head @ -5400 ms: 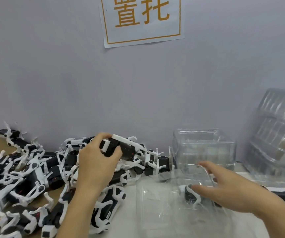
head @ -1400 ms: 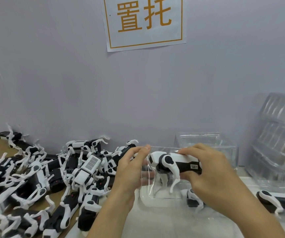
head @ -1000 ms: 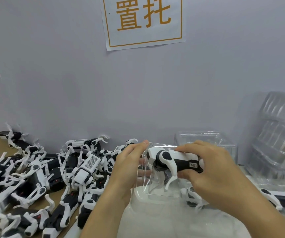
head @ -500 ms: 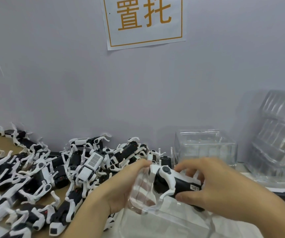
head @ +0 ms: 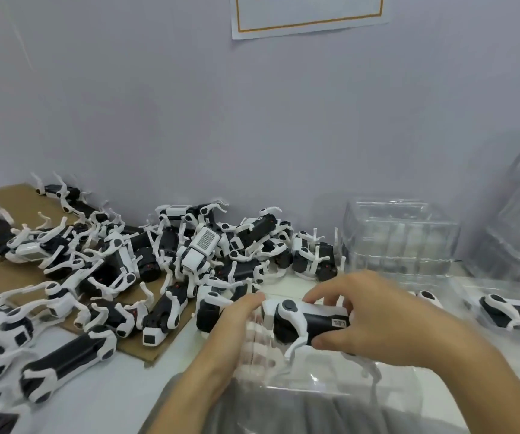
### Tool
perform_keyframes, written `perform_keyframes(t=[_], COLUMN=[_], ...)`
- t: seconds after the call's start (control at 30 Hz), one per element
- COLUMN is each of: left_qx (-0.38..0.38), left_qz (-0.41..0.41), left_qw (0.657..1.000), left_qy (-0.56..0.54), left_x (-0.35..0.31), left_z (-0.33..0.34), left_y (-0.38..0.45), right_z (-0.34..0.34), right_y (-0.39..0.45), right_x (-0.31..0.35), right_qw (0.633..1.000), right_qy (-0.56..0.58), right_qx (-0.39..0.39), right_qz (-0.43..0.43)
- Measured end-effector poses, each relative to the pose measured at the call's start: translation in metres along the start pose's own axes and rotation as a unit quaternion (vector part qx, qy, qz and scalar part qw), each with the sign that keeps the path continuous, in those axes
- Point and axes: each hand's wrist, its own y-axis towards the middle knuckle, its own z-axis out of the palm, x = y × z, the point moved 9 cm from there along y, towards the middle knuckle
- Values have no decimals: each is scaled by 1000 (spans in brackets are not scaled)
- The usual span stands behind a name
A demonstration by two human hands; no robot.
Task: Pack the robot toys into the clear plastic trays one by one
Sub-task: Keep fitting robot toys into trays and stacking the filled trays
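- Robot toy [head: 307, 321] held level, legs down, right over clear tray [head: 330, 375] so legs can slide in.
- Right hand [head: 374, 324] curled round toy's back end, fingers on top, thumb below.
- Left hand [head: 236, 336] gripping tray's left wall, probably to keep it from sliding.
- Tray at near table [head: 102, 399] edge, close to body.
- Toy pile [head: 164, 264] crowding left; empty trays [head: 399, 239] behind; little spare room.

2 bare forearms, no sleeves, rings or watch visible; grey garment [head: 283, 415] at bottom edge.
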Motion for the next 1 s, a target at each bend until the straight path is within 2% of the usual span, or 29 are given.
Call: perform_keyframes(t=[0.1,0.17,0.27,0.43,0.67,1.0], left_qx=[70,75,52,47,64,41], left_qz=[85,121,158,141,110,132], left_qw=[992,986,985,988,988,986], left_qy=[-66,-86,-42,-29,-82,-91], left_x=[-5,-9,-8,6,14,17], left_z=[8,9,9,8,13,9], left_y=[-17,-25,-22,-19,-11,-8], right_z=[5,7,14,25,37,41], right_y=[-1,-3,-8,-9,12,20], right_x=[-1,-2,-6,-14,-14,-5], right_qw=[1000,999,999,1000,999,998], right_qy=[12,11,-5,7,-13,-13], right_qx=[-14,-30,-38,-16,45,51], right_qz=[-16,-24,-22,-10,-3,-39])
